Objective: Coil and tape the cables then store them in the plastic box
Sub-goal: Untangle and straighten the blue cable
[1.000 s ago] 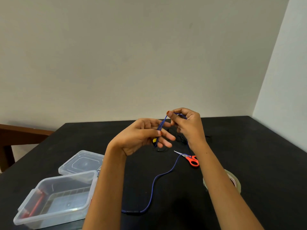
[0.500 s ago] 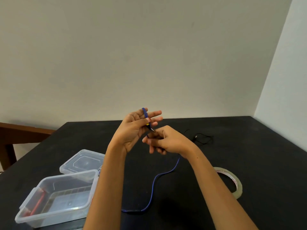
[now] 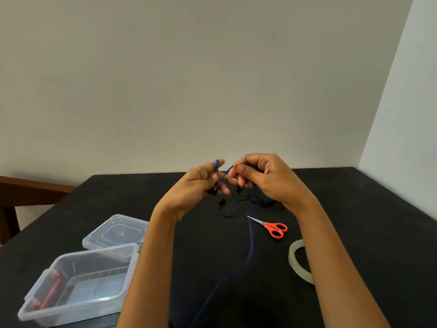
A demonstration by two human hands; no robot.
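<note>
No readable text, label, brand or number in view, none legible on the plastic box (image 3: 78, 311) at near left, the scissors (image 3: 272, 227) or the tape roll (image 3: 296, 263) at near right

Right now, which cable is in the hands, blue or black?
The blue cable, pinched by left hand and right hand; the black cable lies on the table.
</note>
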